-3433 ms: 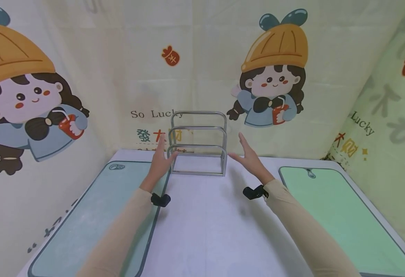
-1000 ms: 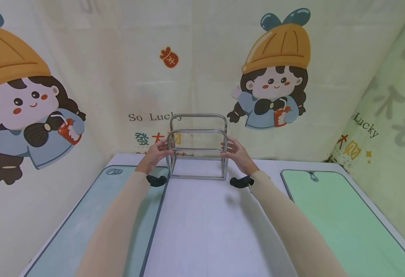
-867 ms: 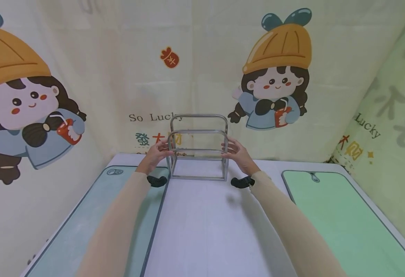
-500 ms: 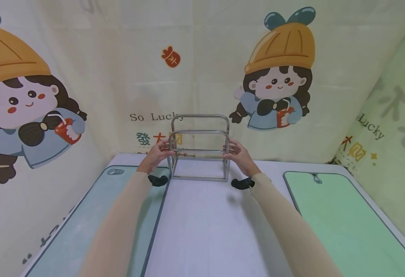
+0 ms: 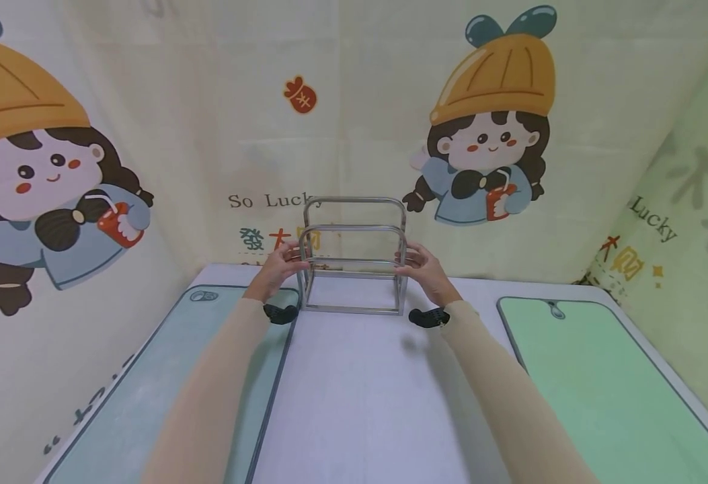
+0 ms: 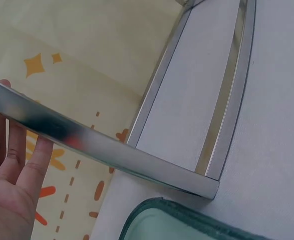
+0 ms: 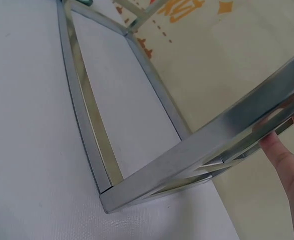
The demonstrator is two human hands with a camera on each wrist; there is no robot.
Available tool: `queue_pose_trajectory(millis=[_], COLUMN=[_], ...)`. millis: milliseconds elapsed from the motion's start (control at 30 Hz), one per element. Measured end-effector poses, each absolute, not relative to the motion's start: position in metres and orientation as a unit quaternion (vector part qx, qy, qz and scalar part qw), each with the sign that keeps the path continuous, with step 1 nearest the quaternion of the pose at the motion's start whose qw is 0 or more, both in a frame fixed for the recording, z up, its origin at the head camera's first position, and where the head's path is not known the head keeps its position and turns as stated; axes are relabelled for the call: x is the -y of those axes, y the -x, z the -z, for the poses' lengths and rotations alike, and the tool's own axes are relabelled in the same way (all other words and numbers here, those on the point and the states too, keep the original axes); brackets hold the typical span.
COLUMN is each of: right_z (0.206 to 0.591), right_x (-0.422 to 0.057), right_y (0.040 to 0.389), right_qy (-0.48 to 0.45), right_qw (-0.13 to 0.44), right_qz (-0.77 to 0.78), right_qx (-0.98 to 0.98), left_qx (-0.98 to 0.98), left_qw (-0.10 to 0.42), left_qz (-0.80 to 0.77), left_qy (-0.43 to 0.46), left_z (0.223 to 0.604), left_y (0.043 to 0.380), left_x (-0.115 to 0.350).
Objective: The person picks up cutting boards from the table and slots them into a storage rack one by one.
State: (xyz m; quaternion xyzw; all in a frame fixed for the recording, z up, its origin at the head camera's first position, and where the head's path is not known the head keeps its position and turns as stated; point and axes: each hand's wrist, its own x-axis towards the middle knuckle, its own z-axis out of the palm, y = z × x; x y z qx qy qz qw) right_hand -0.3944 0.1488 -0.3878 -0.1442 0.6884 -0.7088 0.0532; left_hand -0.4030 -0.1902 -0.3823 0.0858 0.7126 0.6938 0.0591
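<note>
A silver metal rack [image 5: 354,228] with several stepped loop bars stands upright at the back of the white table. My left hand [image 5: 278,269] grips its left side; in the left wrist view, fingers of that hand [image 6: 9,200] sit behind the flat side bar [image 6: 111,153]. On the opposite side, my right hand [image 5: 429,272] holds the frame at about the same height. The right wrist view shows fingertips of the right hand [image 7: 289,170] against the bars, with the rest of the hand out of frame. Between the bars, the rack is bare.
A blue panel [image 5: 166,376] is printed on the left of the tabletop, a green panel [image 5: 614,376] on the right. Behind the table hangs a cream cloth [image 5: 366,154] with cartoon prints, close to the rack. Black bands [image 5: 429,317] sit at both wrists.
Earlier, both hands were spread and apart from the rack; they have since moved in and taken hold of its sides. Over the last second the view shifts slightly, with the grip unchanged.
</note>
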Motion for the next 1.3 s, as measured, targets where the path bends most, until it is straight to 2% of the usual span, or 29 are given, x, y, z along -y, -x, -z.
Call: queue_pose_trajectory(millis=[333,800,1300], right_z=[0.393,0.378,0.397], right_x=[-0.163,-0.178,-0.192], right_y=[0.397,0.377,0.392], right_qy=[0.14,0.138,0.127], right_qw=[0.052,0.055,0.04], right_qz=[0.706,0.69,0.69], right_qx=[-0.692,-0.708,-0.712], left_qx=[-0.702,-0.72,-0.72], left_qw=[0.06,0.053,0.044], left_qz=[-0.704,-0.685,-0.684], left_qy=[-0.089,-0.096,-0.108], left_z=[0.385,0.388,0.391], left_y=[0.4,0.402,0.401], left_x=[0.179,0.16,0.153])
